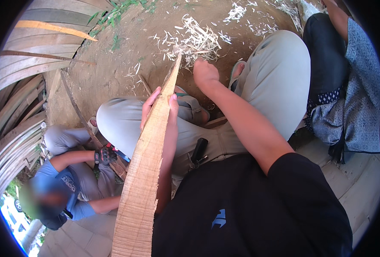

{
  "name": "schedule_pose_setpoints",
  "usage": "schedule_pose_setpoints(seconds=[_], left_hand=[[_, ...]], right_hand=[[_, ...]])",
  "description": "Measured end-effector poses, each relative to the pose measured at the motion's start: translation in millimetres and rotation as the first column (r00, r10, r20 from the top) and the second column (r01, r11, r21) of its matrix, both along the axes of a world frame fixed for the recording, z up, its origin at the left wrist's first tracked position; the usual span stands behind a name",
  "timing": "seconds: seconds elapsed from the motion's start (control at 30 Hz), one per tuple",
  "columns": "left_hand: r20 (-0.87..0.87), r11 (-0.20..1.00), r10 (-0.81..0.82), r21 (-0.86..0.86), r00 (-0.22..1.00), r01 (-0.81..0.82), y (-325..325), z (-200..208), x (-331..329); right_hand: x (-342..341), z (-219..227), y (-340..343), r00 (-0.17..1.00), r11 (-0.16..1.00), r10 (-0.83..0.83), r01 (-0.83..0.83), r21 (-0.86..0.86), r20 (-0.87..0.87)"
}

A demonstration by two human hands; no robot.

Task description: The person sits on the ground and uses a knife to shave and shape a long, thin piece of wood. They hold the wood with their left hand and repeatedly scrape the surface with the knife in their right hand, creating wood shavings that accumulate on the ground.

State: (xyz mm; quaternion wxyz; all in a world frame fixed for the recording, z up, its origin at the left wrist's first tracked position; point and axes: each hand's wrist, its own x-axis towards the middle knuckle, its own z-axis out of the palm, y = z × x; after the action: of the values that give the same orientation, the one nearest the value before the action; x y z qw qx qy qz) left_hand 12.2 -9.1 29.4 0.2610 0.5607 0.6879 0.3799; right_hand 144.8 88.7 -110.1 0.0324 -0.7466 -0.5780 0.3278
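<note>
A long pale wooden board (140, 184) runs up from the lower edge, narrowing to a pointed far end. My left hand (156, 105) is closed round the board below its tip, with the thumb along the right edge and fingers on the left. To the right of the tip, my right hand (205, 73) is closed in a fist. What it holds, if anything, I cannot make out. A heap of pale wood shavings (198, 40) lies on the dirt just beyond the tip and the fist.
At left, a co-worker with gloved hand (106, 155) sits beside a long dark wooden strip (76, 105). Stacked curved planks (35, 40) fill the far left. At right sits another person in a patterned grey garment (363, 94). A black handle-like object (199, 149) lies at my waist.
</note>
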Motion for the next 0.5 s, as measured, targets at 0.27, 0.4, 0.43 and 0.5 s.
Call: schedule_pose_setpoints(seconds=[0.27, 0.4, 0.43, 0.5], left_hand=[[0.129, 0.999, 0.016, -0.044, 0.991, -0.010, 0, 5, -5], [0.056, 0.998, -0.020, 0.066, 0.998, 0.016, 2, -2, -7], [0.069, 0.991, -0.016, 0.131, 0.997, 0.007, 5, -10, -8], [0.089, 0.981, -0.017, 0.193, 0.996, 0.000, 5, -17, -9]], right_hand=[[24, 80, 12, 0.977, 0.979, 0.195, -0.199, 0.040, 0.086], [23, 72, 8, 0.971, 0.971, 0.220, -0.227, 0.077, 0.090], [20, 68, 6, 0.970, 0.970, 0.223, -0.231, 0.081, 0.093], [17, 62, 4, 0.966, 0.966, 0.232, -0.243, 0.093, 0.111]])
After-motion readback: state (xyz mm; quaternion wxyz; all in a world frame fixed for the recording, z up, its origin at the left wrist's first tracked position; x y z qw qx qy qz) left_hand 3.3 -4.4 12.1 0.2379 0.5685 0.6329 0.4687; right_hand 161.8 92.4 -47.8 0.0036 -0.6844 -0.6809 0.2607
